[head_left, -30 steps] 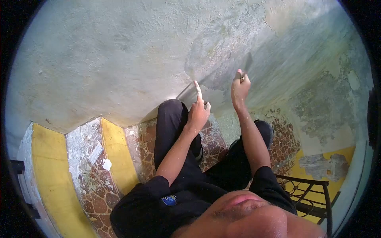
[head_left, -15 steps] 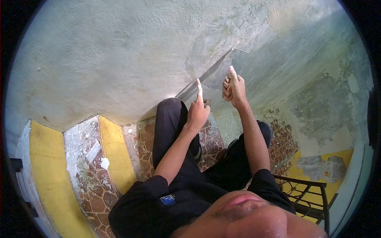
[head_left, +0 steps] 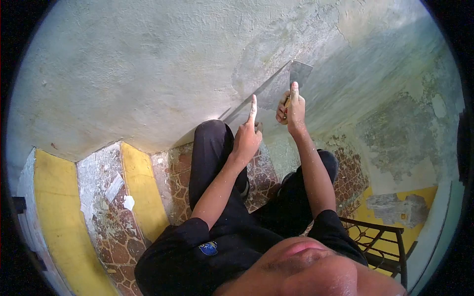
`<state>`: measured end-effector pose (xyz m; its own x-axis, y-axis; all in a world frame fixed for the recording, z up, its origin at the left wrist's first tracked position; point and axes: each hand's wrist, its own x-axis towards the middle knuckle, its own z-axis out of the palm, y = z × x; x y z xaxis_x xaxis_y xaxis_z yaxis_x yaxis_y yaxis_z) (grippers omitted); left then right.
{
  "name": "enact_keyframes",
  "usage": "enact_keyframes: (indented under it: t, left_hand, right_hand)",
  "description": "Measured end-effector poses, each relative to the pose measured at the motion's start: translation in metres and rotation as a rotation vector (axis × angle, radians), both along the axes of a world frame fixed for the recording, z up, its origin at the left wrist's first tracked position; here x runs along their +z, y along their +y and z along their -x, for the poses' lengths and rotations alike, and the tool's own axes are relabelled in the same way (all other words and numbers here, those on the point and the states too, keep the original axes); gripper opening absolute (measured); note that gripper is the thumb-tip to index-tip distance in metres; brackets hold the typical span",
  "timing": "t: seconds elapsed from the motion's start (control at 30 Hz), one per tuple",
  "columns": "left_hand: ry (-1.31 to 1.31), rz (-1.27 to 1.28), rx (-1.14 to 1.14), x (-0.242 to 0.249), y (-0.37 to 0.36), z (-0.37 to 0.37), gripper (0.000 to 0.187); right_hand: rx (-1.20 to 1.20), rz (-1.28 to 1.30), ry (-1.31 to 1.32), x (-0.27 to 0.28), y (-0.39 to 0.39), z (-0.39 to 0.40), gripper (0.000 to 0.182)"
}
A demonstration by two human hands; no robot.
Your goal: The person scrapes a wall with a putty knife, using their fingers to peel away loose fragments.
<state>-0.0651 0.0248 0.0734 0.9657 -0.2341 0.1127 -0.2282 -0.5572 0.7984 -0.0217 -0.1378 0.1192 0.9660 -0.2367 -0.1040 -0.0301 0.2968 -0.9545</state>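
In my right hand [head_left: 295, 111] is a putty knife [head_left: 300, 73], gripped by its handle with my thumb stretched up towards the blade. The wide metal blade has its far edge at the grey plaster wall [head_left: 163, 64]. A dark narrow shadow runs down-left across the wall from the blade's corner. My left hand [head_left: 247, 138] is beside it, further left. Its index finger, whitened with dust, points up near the wall, and the other fingers are curled in. Whether those curled fingers hold anything is hidden.
Steps with yellow risers [head_left: 57, 197] descend on the left, with loose paint flakes [head_left: 129, 203] on one tread. Brown stone-patterned tiles lie under my bent legs [head_left: 212, 158]. A black metal railing [head_left: 380, 241] stands at lower right. Plaster is peeling on the right wall.
The putty knife has tilted, so its blade face shows more now. My right hand has shifted slightly right, and my left hand slightly up and right.
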Motion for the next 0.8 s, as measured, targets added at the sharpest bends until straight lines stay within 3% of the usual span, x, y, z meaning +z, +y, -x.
enact_keyframes:
  t: [0.13,0.2,0.23,0.3,0.33,0.4,0.5,0.67,0.8]
  left_hand:
    - [0.048,0.086,0.059,0.011,0.004,-0.003,0.084]
    - [-0.216,0.399,0.11,0.004,0.011,-0.013,0.06]
    - [-0.204,0.396,0.119,0.003,0.013,-0.016,0.06]
    - [-0.139,0.91,0.079,0.002,0.019,-0.02,0.045]
    - [-0.115,0.959,0.092,0.005,0.022,-0.02,0.041]
    - [-0.043,1.017,0.095,0.003,0.026,-0.021,0.039]
    - [0.047,1.122,0.115,0.007,0.028,-0.02,0.03]
    - [0.049,0.98,0.141,0.002,0.029,-0.023,0.021]
    - [0.099,1.06,0.109,0.005,0.036,-0.023,0.021]
  right_hand:
    - [-0.001,0.15,0.02,-0.015,-0.006,0.0,0.065]
    - [0.022,0.513,-0.084,-0.026,-0.008,0.001,0.065]
    - [0.031,0.51,-0.072,-0.023,-0.006,0.007,0.065]
    - [0.251,0.443,0.105,-0.011,0.0,0.021,0.066]
    - [0.263,0.443,0.119,-0.015,-0.001,0.024,0.066]
    - [0.334,0.691,0.107,-0.023,-0.005,0.026,0.07]
    - [0.423,0.776,0.116,-0.03,-0.008,0.03,0.07]
    - [0.453,0.812,0.14,-0.028,0.002,0.037,0.069]
    - [0.483,0.779,0.177,-0.021,0.004,0.034,0.067]
